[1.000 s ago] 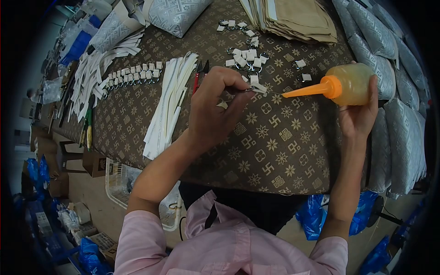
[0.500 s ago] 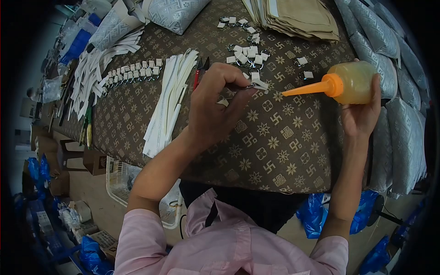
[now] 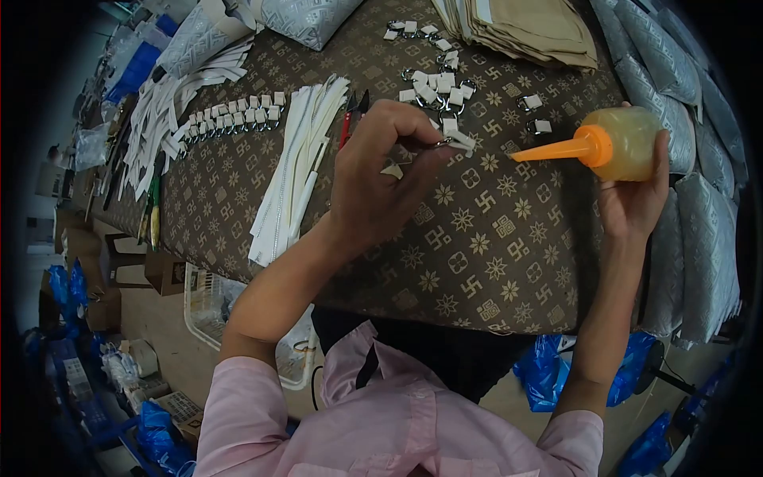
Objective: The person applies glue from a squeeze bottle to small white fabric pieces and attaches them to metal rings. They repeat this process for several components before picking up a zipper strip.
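Note:
My left hand [image 3: 389, 163] pinches a metal D-ring with a white fabric tab [image 3: 462, 142] between thumb and fingertips, above the patterned cloth. In my right hand [image 3: 633, 191] lies a squeeze bottle [image 3: 626, 145] of yellowish liquid. Its orange nozzle [image 3: 556, 150] points left at the tab, with a gap between them. Just beyond my left fingers is a cluster of D-rings with white tabs [image 3: 439, 89]. Two more tabbed rings [image 3: 542, 126] lie apart, left of the bottle. Red-handled snips [image 3: 347, 119] are partly hidden behind my left hand.
White zipper strips [image 3: 292, 179] lie left of my hand, beside a row of tabbed rings [image 3: 230, 119]. Brown fabric pieces [image 3: 532, 32] are stacked at the back. Silver patterned pouches [image 3: 699, 246] line the right edge. A white basket [image 3: 199, 310] stands below the table edge.
The nozzle tip has drawn back to the right, widening the gap to the tab. My left hand keeps its pinch on the ring. The whole view has shifted slightly.

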{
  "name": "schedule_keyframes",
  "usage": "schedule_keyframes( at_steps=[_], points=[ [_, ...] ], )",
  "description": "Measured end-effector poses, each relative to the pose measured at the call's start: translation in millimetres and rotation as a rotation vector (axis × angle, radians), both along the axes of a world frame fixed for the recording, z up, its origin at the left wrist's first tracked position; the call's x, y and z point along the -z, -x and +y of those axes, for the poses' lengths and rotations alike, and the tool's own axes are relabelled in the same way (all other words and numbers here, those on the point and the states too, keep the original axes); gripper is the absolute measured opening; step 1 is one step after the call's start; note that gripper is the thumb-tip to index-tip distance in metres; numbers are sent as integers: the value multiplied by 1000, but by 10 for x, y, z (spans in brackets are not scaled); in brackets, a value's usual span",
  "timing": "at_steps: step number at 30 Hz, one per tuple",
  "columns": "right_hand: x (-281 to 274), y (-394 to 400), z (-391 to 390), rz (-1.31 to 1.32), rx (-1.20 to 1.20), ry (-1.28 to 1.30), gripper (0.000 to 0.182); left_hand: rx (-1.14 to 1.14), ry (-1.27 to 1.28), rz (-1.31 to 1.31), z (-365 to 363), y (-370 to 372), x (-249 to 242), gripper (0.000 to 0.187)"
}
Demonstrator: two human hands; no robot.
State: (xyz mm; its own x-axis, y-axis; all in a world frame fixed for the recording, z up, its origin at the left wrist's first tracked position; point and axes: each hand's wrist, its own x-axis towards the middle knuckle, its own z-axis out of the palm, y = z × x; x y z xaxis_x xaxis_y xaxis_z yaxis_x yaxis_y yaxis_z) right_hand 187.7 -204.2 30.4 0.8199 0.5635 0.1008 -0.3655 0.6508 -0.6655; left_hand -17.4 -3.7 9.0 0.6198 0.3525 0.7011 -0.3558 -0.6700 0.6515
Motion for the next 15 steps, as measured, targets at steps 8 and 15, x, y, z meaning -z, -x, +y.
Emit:
schedule_keyframes(
  at_steps=[8,15],
  points=[
    [-32,12,-44,-104,61,2,58,36,-16,-43,-10,14,-19,20],
    [-127,139,-54,-256,228,98,60,20,-87,-11,-33,41,-86,23]
  ],
)
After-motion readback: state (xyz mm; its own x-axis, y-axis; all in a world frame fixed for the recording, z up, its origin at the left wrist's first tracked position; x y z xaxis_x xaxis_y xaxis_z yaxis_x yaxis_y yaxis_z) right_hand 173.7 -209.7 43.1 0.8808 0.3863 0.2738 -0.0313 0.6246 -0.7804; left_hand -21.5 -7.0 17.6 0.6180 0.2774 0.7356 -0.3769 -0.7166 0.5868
